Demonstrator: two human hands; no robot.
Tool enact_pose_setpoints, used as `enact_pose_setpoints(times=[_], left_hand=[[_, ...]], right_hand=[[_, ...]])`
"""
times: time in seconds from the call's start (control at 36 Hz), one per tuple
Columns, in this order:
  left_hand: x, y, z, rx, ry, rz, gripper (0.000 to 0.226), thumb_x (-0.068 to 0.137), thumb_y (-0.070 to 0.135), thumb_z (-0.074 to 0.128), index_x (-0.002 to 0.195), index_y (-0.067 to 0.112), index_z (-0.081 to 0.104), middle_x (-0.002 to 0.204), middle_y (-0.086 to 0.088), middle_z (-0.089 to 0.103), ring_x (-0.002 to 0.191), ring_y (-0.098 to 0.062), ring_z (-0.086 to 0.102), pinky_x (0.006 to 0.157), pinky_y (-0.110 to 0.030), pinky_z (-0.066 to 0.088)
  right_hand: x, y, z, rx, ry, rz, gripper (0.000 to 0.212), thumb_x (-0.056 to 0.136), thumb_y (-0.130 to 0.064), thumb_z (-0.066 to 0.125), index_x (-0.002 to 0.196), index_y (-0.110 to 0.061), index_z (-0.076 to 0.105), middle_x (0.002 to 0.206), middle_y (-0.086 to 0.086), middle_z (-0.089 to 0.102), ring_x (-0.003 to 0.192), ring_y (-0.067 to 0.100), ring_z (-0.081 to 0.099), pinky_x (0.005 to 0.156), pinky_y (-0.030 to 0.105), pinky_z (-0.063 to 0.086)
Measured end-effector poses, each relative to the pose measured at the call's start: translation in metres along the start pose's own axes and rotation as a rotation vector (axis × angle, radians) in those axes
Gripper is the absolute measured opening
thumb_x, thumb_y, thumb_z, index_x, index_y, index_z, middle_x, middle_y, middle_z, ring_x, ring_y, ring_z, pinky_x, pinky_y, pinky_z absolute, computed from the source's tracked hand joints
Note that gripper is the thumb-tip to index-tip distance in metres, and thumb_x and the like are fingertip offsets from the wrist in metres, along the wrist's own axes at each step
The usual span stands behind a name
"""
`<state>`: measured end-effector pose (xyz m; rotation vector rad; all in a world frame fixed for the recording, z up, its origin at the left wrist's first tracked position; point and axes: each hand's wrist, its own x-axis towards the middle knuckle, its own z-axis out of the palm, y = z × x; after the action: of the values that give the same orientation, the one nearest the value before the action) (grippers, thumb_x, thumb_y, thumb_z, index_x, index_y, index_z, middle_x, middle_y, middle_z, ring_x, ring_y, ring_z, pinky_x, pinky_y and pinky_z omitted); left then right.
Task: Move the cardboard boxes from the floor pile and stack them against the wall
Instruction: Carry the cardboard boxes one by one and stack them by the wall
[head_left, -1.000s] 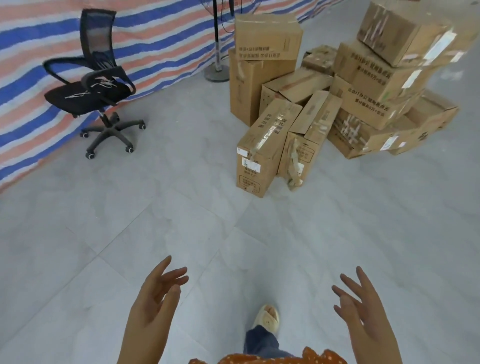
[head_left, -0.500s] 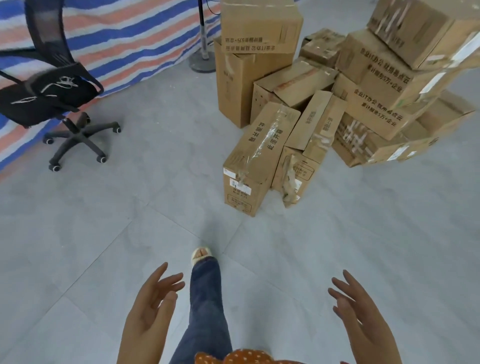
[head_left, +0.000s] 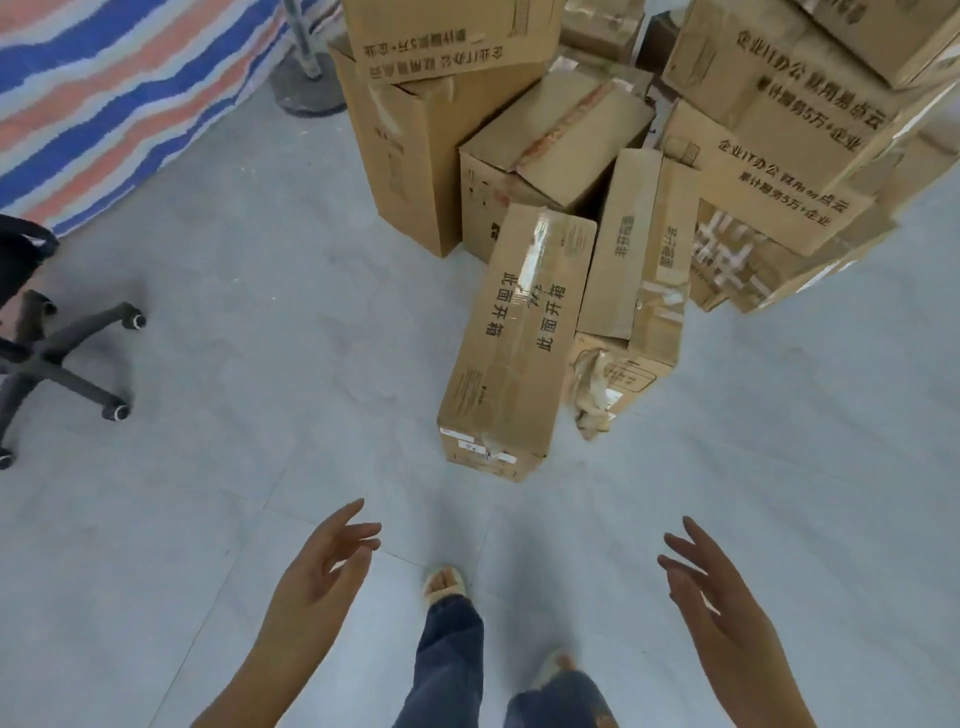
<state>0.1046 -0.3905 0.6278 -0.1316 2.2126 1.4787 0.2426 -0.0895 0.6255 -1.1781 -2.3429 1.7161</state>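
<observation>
Grey tiled floor (head_left: 218, 291) fills the frame, with a striped tarp (head_left: 104, 88) at upper left and the box pile (head_left: 675, 171) at upper right. The long box (head_left: 519, 338) lies nearest, centre frame. Left hand (head_left: 317, 582) and right hand (head_left: 722, 592) hang spread and empty, bottom centre. Pulling this box carelessly could topple those leaning beside it. The pile looms larger than half a second ago

Left hand (head_left: 317, 577) raised forward, empty, fingers loosely spread, palm facing inward, right hand (head_left: 719, 597) mirrored, empty, fingers apart, both forearms extended ahead
</observation>
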Motion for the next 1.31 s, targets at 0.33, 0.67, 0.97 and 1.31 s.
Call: enact_pose_setpoints(times=[0.33, 0.67, 0.97, 1.31], left_hand=[[0.273, -0.117, 0.092, 0.103, -0.060, -0.282, 0.037, 0.096, 0.026, 0.052, 0.133, 0.021, 0.049, 0.114, 0.002, 0.057, 0.106, -0.015, 0.055, 0.084, -0.021, 0.040], [0.370, -0.201, 0.159, -0.111, -0.225, -0.276, 0.044, 0.080, 0.055, 0.046, 0.121, 0.041, 0.051, 0.115, 0.022, 0.062, 0.106, 0.010, 0.057, 0.085, -0.010, 0.044], [0.335, -0.121, 0.150, -0.353, -0.063, -0.233, 0.022, 0.090, 0.032, 0.049, 0.109, 0.044, 0.053, 0.092, 0.032, 0.068, 0.088, 0.015, 0.061, 0.073, -0.012, 0.049], [0.211, -0.024, 0.084, -0.427, 0.067, -0.343, 0.019, 0.096, 0.030, 0.050, 0.109, 0.043, 0.056, 0.086, 0.028, 0.070, 0.080, 0.008, 0.064, 0.080, -0.032, 0.049]], right_hand=[[0.235, 0.099, 0.126, -0.198, -0.155, 0.206, 0.052, 0.096, -0.031, 0.050, 0.145, -0.028, 0.034, 0.141, -0.007, 0.047, 0.109, 0.002, 0.046, 0.077, 0.003, 0.035], [0.336, 0.185, 0.212, 0.204, -0.236, 0.371, 0.049, 0.097, -0.034, 0.044, 0.141, -0.037, 0.025, 0.120, -0.025, 0.049, 0.100, -0.009, 0.053, 0.066, 0.006, 0.047], [0.307, 0.119, 0.187, 0.477, -0.124, 0.433, 0.067, 0.074, -0.052, 0.064, 0.136, -0.038, 0.043, 0.115, -0.020, 0.062, 0.102, 0.002, 0.063, 0.092, 0.036, 0.049], [0.207, 0.003, 0.139, 0.361, -0.174, 0.405, 0.038, 0.096, -0.034, 0.049, 0.134, -0.032, 0.050, 0.117, -0.006, 0.067, 0.099, 0.019, 0.068, 0.088, 0.054, 0.054]])
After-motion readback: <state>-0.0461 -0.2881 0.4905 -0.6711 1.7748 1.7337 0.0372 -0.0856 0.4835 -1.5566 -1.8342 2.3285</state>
